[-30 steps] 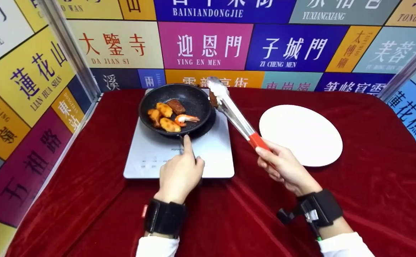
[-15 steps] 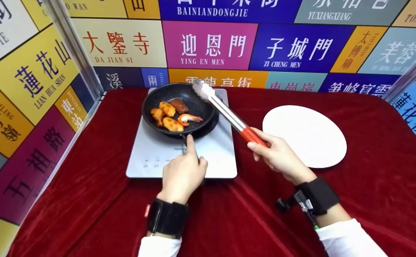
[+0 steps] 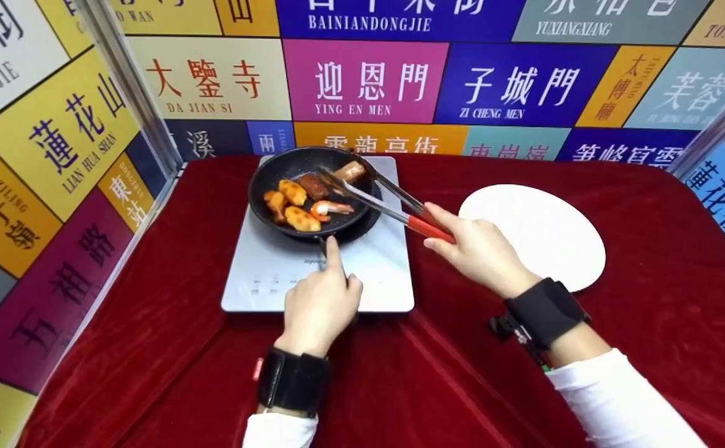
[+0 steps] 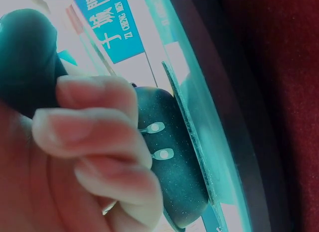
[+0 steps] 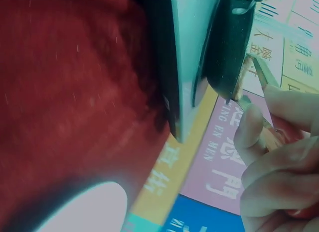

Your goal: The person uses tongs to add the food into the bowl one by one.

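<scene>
My left hand grips the handle of a black frying pan, its index finger stretched along the handle toward the pan. The left wrist view shows the other fingers curled round the dark handle end. My right hand holds metal tongs by their red grips. The tongs' arms are spread over the pan's right side, either side of a browned block of meat near the rim. Also in the pan are a dark piece of meat, a shrimp and several golden-brown pieces.
Under the pan is a white induction cooker. A white oval plate lies to the right on the dark red tablecloth. Printed wall panels stand right behind the table's back edge.
My right hand has carried the tongs and the meat block leftward from beside the rim to over the pan. The tongs have spread, and the block now shows inside the pan. The left hand keeps its grip.
</scene>
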Motion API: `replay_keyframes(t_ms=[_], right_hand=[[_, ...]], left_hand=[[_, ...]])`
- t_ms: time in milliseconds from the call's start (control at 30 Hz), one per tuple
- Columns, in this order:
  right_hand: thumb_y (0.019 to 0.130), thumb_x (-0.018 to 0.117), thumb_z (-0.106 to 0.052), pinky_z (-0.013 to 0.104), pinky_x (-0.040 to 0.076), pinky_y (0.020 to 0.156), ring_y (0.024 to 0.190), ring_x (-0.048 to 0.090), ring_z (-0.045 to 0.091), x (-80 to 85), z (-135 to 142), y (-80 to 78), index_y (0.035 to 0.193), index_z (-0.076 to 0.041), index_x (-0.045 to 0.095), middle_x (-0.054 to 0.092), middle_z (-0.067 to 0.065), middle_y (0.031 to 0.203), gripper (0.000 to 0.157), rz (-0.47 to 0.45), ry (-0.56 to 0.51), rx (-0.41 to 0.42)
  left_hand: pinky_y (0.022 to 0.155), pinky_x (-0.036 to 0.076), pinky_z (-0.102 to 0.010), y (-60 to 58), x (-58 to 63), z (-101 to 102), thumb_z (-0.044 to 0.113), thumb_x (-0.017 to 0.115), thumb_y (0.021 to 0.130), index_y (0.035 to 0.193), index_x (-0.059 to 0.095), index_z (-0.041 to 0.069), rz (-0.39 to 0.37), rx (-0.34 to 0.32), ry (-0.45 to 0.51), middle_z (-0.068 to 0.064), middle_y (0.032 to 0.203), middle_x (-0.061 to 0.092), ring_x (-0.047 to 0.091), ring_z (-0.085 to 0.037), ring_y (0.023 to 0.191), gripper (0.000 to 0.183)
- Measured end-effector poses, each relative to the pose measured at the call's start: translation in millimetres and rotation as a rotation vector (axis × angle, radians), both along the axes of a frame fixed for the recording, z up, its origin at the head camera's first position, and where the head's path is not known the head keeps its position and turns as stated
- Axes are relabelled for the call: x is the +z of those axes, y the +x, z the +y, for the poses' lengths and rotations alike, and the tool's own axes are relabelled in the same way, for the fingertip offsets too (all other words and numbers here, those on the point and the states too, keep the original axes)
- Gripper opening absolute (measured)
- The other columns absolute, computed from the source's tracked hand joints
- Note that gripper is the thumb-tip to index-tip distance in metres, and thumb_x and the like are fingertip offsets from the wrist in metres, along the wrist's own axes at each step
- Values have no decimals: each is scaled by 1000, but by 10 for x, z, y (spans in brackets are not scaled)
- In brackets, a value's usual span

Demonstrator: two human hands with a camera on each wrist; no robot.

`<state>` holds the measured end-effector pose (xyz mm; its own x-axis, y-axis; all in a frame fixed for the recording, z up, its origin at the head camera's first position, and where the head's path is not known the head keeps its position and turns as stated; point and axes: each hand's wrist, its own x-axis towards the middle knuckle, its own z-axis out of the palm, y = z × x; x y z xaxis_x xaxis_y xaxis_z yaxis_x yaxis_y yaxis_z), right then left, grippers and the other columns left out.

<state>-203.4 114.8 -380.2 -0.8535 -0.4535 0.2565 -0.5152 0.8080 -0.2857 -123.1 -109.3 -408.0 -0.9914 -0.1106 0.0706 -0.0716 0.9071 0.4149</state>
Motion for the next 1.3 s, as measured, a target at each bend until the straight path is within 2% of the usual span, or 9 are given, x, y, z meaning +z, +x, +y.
replay_keyframes(t_ms=[200,333,467,600,667,800,933,1100,1300], right_hand=[[82,63,-31,40,38,50,54,51,26,174,-36,-4,134,-21,43,51,5,55,57,113,162,28],[81,64,-30,42,40,50,56,53,27,289,-88,-32,133,-20,45,56,8,61,56,127,212,28],[80,65,-30,41,41,53,63,56,26,422,-154,-93,132,-21,46,64,9,80,56,56,235,20],[80,64,-29,43,43,64,76,58,29,575,-222,-178,131,-19,47,64,9,100,55,-28,255,42],[80,64,-29,44,43,70,80,57,29,648,-245,-223,131,-18,47,63,9,104,55,-69,270,56],[81,63,-30,37,40,69,70,58,21,760,-269,-300,133,-19,45,65,6,85,56,-205,280,53],[82,62,-31,31,38,63,56,59,11,790,-272,-345,133,-20,44,62,0,63,56,-332,250,51],[82,62,-31,30,39,58,55,58,11,745,-292,-362,132,-19,45,63,1,66,54,-356,219,59],[82,62,-32,31,39,62,55,57,13,672,-322,-363,131,-19,46,62,1,67,53,-357,194,57]], left_hand=[[43,34,-35,1,0,6,35,41,86,144,17,11,-5,2,9,-1,50,47,45,-19,43,67],[43,34,-35,-4,1,5,36,41,86,144,17,11,-15,3,14,-1,50,48,46,-19,43,67],[42,34,-35,2,1,0,36,41,86,144,17,11,-14,0,14,-1,50,47,45,-19,43,67],[41,33,-35,6,0,-3,35,42,86,143,18,10,0,-2,11,-1,49,46,44,-18,41,67],[41,33,-35,4,-1,-2,35,42,86,143,18,10,4,-3,11,0,48,46,44,-18,41,67],[41,33,-35,2,3,-1,34,42,86,143,18,10,4,-5,10,0,48,46,44,-18,41,67],[41,33,-36,1,1,2,35,42,86,143,18,10,1,-5,10,-1,48,46,44,-19,41,67],[41,32,-35,-5,3,1,35,41,87,144,17,10,-6,-7,10,0,48,46,44,-18,41,66],[41,33,-35,-4,6,-7,34,41,86,143,18,10,-5,-3,16,0,48,46,44,-18,41,66]])
